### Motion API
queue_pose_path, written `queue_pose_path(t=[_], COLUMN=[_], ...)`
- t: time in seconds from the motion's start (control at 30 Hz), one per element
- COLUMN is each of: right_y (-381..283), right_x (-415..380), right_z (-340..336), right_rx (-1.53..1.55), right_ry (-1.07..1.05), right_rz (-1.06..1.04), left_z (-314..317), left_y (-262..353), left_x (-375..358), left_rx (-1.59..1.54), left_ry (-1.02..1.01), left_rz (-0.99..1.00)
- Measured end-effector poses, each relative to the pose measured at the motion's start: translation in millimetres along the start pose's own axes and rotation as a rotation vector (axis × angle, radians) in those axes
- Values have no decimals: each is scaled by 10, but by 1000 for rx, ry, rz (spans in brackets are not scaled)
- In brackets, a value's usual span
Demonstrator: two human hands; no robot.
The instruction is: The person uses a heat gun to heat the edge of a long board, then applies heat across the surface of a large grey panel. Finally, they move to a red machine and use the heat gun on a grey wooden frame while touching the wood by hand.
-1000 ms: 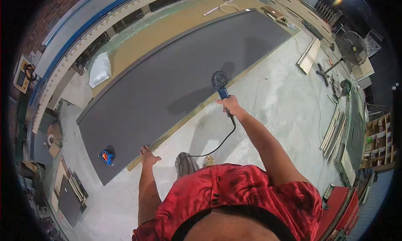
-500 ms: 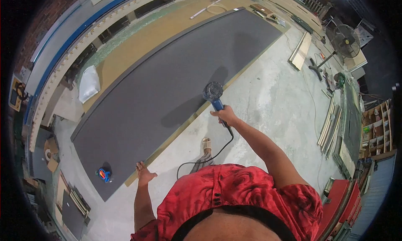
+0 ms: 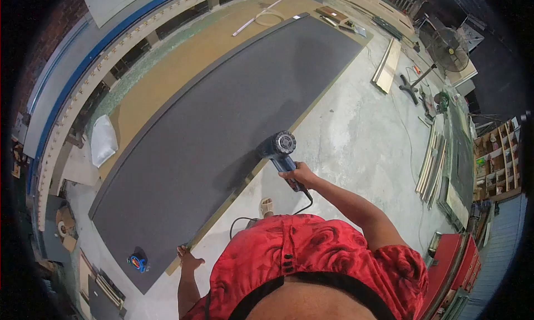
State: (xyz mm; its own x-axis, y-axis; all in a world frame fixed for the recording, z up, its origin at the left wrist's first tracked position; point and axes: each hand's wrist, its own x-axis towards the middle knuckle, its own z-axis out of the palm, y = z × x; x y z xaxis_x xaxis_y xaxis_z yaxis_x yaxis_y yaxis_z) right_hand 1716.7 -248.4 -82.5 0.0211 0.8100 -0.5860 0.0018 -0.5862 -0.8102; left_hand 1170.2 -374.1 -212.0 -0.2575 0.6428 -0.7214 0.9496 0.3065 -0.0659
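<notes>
My right hand (image 3: 301, 176) grips the handle of a blue and black heat gun (image 3: 282, 160), held near the long front edge of a dark grey panel (image 3: 222, 125). The nozzle points left over the panel, and a black cord (image 3: 309, 202) trails from the handle. At the panel's near edge, my left hand (image 3: 189, 259) lies with fingers on the border and thumb spread away. A small blue and orange object (image 3: 137, 261), perhaps a tape measure, rests on the panel's near left corner. Along the front edge runs a tan strip (image 3: 212, 216).
Behind the panel is a long machine with a blue rail (image 3: 117, 52), and a white bag (image 3: 104, 140) beside it. To the right stand a floor fan (image 3: 448, 49), stacked strips (image 3: 433, 164), a wooden rack (image 3: 498, 161) and a red cabinet (image 3: 445, 270). A cable crosses the floor.
The heat gun has turned, its nozzle swinging left toward the panel's edge and its round rear end now facing up. My left hand stays at the edge. The view has shifted slightly.
</notes>
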Motion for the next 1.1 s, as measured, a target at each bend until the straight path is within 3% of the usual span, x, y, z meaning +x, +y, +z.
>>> queue_pose_path(t=[0.2,0.27,0.33,0.4,0.47,0.5,0.57,0.63,0.7,0.77,0.9,1.1], right_y=[-66,-28,-73,-143,-159,-174,-205,-240,-288,-254,-293,-459], right_x=[39,92,100,43,48,54,69,83,99,168,261,363], right_z=[-144,-213,-208,-184,-188,-196,-218,-236,-277,-356,-641,-1020], right_rx=[14,-22,-21,-4,-2,-1,-25,-46,-48,-52,10,94], right_ry=[-57,-71,-62,-32,-25,-19,-4,8,58,89,132,198], right_rz=[42,17,30,17,16,13,11,10,4,-22,-98,-170], left_z=[4,-115,-624,-660,-1137,-1287,-1437,-1739,-1628,-1621,-1503,-1294], left_y=[52,137,686,883,1639,1993,2667,3306,3785,4171,4790,5410], left_x=[-23,-24,-288,161,6,-11,24,-393,-345,-501,-776,-885], left_rx=[-49,-13,-152,-282,-548,-560,-810,-765,-865,-893,-895,-1153], left_ry=[15,159,324,586,581,539,167,-87,-440,-578,-663,-775], left_rz=[-34,-8,-102,286,446,541,710,844,873,873,906,827])
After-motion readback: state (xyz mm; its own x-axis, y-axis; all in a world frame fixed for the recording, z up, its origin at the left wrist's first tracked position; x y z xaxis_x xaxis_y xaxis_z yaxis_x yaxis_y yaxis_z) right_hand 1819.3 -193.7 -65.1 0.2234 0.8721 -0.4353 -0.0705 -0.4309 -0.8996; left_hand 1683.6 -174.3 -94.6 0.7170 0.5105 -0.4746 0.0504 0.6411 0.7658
